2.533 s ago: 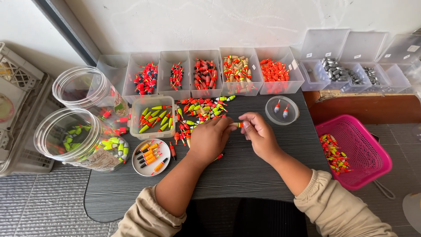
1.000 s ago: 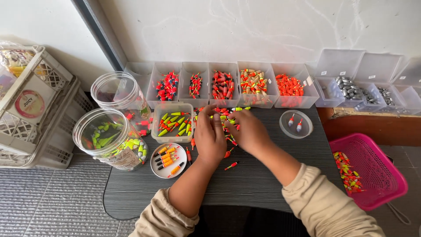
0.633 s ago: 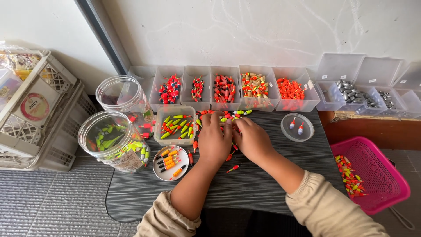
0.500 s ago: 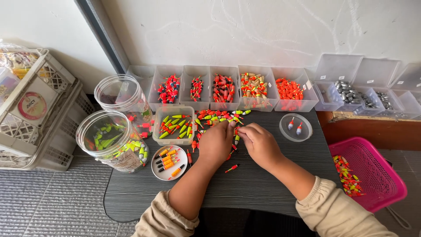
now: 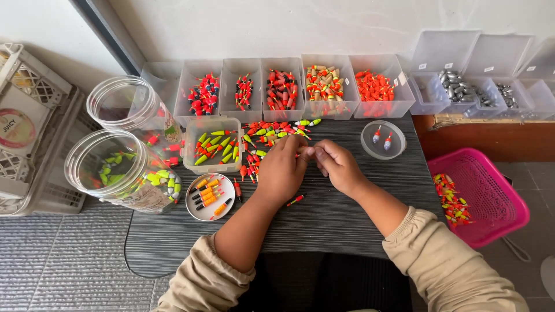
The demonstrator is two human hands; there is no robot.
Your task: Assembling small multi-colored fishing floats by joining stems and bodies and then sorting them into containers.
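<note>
My left hand (image 5: 282, 171) and my right hand (image 5: 337, 166) meet fingertip to fingertip on the dark table (image 5: 324, 225), pinching a small fishing float (image 5: 304, 151) between them; most of it is hidden by the fingers. Just beyond the hands lies a loose pile of red, orange and yellow-green floats (image 5: 272, 134). A single red float (image 5: 295, 200) lies beside my left wrist.
A row of clear bins (image 5: 300, 88) with sorted floats lines the wall, with bins of grey sinkers (image 5: 457, 86) to the right. A square tub (image 5: 212, 145), a white dish (image 5: 210, 196), a round lid (image 5: 383, 139), two clear jars (image 5: 124, 164) and a pink basket (image 5: 480, 196) surround the hands.
Both hands came back from the float pile toward me and closed together on one float. The camera view shifted slightly.
</note>
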